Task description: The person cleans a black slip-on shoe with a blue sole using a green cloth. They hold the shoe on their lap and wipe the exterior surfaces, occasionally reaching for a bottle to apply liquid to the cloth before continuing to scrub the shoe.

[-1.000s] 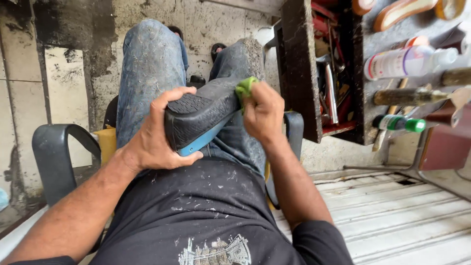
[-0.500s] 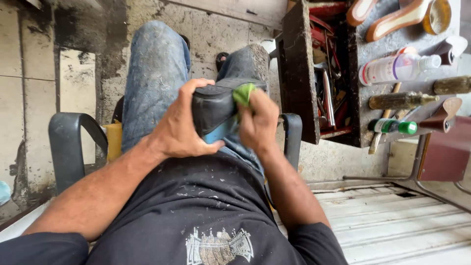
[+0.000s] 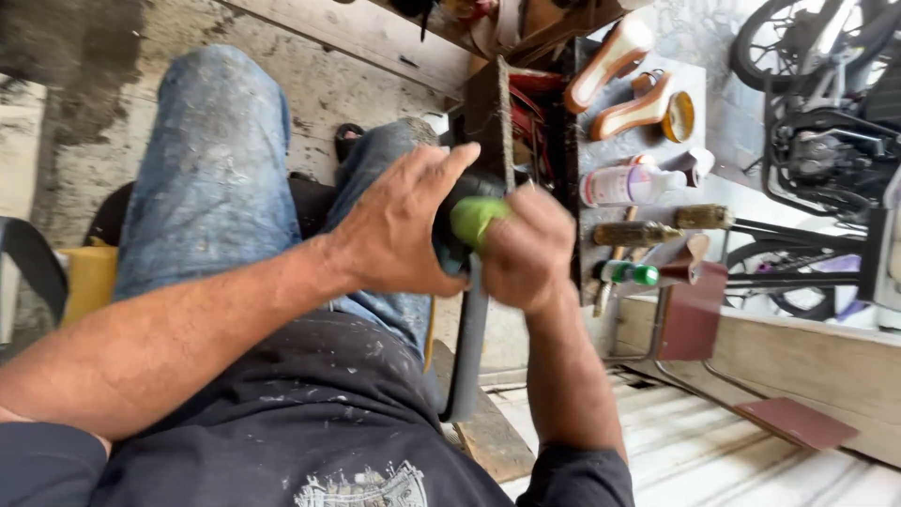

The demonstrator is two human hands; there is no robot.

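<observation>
At the centre of the frame, above the person's jeans [image 3: 211, 178], the left hand [image 3: 399, 230] cupped a dark shoe [image 3: 450, 246], its fingers wrapped round it. The right hand [image 3: 526, 249], blurred, was closed on a green cloth [image 3: 474, 219] pressed to the shoe. This looked like the rubbing step; the next stroke would call for a steady hold. A bottle [image 3: 619, 185] lay on the tabletop [image 3: 694, 99] at upper right.
</observation>
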